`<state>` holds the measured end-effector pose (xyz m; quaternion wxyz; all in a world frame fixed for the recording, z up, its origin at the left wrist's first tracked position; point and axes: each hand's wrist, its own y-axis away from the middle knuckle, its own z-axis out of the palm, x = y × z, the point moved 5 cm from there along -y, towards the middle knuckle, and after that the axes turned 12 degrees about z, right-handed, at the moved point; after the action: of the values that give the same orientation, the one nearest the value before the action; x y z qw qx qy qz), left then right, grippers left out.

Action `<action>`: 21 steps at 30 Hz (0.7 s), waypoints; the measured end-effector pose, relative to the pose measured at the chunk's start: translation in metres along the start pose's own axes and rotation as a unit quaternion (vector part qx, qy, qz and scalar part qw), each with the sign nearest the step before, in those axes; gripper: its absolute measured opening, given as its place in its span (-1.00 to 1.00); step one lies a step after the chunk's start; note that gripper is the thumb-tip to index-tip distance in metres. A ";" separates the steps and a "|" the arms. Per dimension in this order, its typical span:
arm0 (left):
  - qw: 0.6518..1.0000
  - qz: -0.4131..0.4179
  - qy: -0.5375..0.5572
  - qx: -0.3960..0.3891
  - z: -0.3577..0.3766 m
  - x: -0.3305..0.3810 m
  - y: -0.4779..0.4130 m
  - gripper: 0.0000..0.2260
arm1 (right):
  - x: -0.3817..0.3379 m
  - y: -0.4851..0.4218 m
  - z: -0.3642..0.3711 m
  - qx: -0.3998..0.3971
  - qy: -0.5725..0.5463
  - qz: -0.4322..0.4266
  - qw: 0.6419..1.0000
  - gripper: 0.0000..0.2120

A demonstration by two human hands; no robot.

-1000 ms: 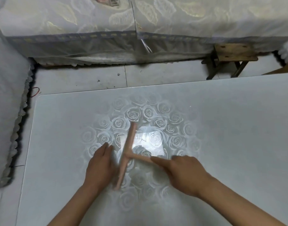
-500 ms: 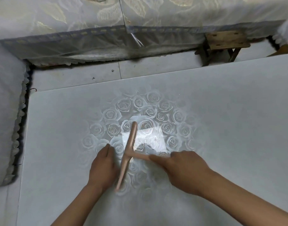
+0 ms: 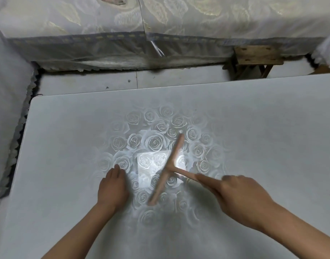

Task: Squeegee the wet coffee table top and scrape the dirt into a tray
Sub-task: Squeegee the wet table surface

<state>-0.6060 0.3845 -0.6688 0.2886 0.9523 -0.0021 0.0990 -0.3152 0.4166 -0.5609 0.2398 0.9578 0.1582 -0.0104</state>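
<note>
Squeegeeing, mid-stroke by the look of it, at the middle of the table (image 3: 67, 146), over the rose print (image 3: 154, 143). Gripping the squeegee (image 3: 167, 169) by its handle with the right hand (image 3: 240, 200), fingers curled round the shaft, forefinger laid along it toward the blade. Blade slanted from near-left to far-right; seems to touch the top, though hard to tell through the blur. Resting the left hand (image 3: 112, 187) flat on the top just beside the blade's near end, fingers straight and pressed together, holding nothing, apart from the blade.

Judged as the wiping step, well short of the end: no tray in view, no gathered dirt to be seen, so no scraping yet. Next: draw the blade in one even pull toward an edge, with steady downward pressure and the blade square to the pull. First lift the left hand out of the path. Then bring a tray under the chosen edge.

Plenty of bare top on every side of the blade. Along the far edge, a strip of floor (image 3: 85, 83), then a covered sofa (image 3: 104, 34) and, far right, a stool (image 3: 257, 57). Close against the left edge, a white drape (image 3: 5, 118); little room for a tray there. Out of frame: near and right edges.
</note>
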 end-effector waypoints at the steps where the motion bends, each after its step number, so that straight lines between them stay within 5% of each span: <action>1: 1.000 -0.007 0.000 -0.003 0.000 0.001 -0.001 -0.71 | -0.019 -0.015 -0.005 0.018 0.000 -0.030 0.999 -0.53; 5: 0.999 -0.023 0.030 0.004 -0.004 0.002 0.000 -0.82 | -0.059 -0.067 0.000 0.004 0.049 -0.069 0.996 -0.50; 13: 0.996 0.011 -0.015 0.092 -0.013 0.012 -0.010 -0.69 | 0.069 -0.001 0.026 -0.050 -0.003 0.046 0.998 -0.56; 21: 0.998 0.017 -0.033 0.048 -0.021 0.023 -0.056 -0.40 | 0.027 -0.100 -0.042 0.041 0.025 -0.028 0.998 -0.60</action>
<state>-0.5839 0.4438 -0.6777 0.2408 0.9676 -0.0228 0.0722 -0.3227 0.5277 -0.5722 0.1959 0.9620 0.1902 -0.0001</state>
